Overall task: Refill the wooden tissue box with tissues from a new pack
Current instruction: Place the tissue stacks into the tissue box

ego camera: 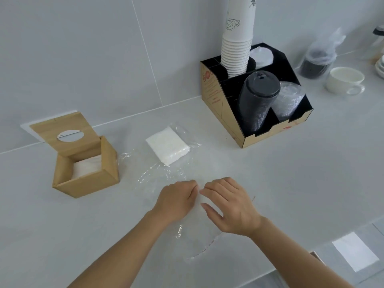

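Observation:
The wooden tissue box (85,179) stands at the left with its hinged lid (68,129) raised; white tissues (86,167) lie inside it. A white stack of tissues (167,147) rests mid-counter inside a long clear plastic wrapper (166,177). The wrapper runs toward me, and its near end (195,242) lies empty on the counter. My left hand (176,200) and my right hand (228,206) sit side by side on that near part. Both pinch the thin plastic between fingers and thumb.
A black-and-tan cup organiser (255,100) stands at the back right with paper cups (236,46), dark lids (257,98) and clear lids (288,100). A white mug (344,80) and a bag of dark lids (318,61) lie further right. The counter edge (311,258) runs at lower right.

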`<state>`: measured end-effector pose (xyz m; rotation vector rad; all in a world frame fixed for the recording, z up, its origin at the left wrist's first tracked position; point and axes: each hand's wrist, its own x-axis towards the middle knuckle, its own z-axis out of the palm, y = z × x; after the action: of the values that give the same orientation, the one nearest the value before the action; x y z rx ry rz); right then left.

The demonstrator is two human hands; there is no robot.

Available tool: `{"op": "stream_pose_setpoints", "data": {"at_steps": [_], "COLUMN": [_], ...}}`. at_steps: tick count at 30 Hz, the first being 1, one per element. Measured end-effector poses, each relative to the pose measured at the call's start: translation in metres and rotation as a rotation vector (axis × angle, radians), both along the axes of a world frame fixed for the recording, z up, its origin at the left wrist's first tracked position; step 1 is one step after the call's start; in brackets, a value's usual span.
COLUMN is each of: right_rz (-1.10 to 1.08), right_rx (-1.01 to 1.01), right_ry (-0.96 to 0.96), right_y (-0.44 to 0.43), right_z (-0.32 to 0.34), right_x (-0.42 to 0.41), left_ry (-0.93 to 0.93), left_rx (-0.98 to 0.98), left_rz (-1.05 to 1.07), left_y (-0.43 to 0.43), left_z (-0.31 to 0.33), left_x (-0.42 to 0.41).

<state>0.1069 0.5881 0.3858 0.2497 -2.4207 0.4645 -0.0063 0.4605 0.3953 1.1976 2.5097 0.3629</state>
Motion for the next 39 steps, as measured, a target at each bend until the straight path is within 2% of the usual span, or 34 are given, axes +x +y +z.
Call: {"op": "stream_pose_setpoints", "data": {"at_steps": [2,5,9,15,18,20,22,24,28,30,33,35,37,39], "right_rz": [0.045,0.092,-0.026,-0.219,-0.163,-0.135,-0.175,-0.176,-0.177,-0.223,-0.317,-0.392,-0.468,-0.472], "right_rx": [-0.012,0.051,0.154,-0.022,-0.256,-0.544,-0.812,-0.920,-1.254,-1.326,-1.559,-1.752,-1.921,-2.003], "right_ry": [-0.015,-0.138,-0.354,-0.468,-0.620,-0.680,-0.615,-0.603,-0.569,-0.541,-0.499,-0.559,-0.599,-0.634], "right_y": [-0.003,-0.006,-0.012,-0.027,-0.029,-0.029,-0.030,-0.029,-0.032,-0.035,-0.038,-0.038,-0.035,-0.032], "right_z": [-0.003,-0.010,-0.022,-0.031,-0.027,-0.011,-0.006,-0.005,-0.002,0.000,0.000,0.004,0.004,0.007], "right_x": [0.000,-0.003,-0.014,-0.045,-0.063,-0.070,-0.076,-0.077,-0.094,-0.101,-0.113,-0.123,-0.134,-0.142], "left_ry": [-0.018,-0.029,0.054,0.170,0.203,0.189,0.098,0.000,0.103,0.119,0.093,0.078,0.063,0.029], "left_rx": [0.044,0.110,0.190,0.322,0.379,0.377,0.389,0.439,0.552,0.560,0.526,0.463,0.355,0.264], "left_rz": [0.047,0.098,0.079,0.034,0.010,-0.001,-0.003,-0.024,0.023,0.118,0.304,0.407,0.428,0.405], "left_y": [0.003,0.003,0.003,0.001,-0.002,-0.005,-0.010,-0.015,-0.018,-0.016,-0.014,-0.011,-0.007,-0.002], "left_z": [0.004,0.011,0.018,0.027,0.032,0.037,0.040,0.044,0.053,0.055,0.049,0.044,0.040,0.033], "left_x": [-0.002,-0.005,-0.001,0.005,0.007,0.006,0.002,-0.004,-0.026,-0.045,-0.082,-0.107,-0.129,-0.145]}}
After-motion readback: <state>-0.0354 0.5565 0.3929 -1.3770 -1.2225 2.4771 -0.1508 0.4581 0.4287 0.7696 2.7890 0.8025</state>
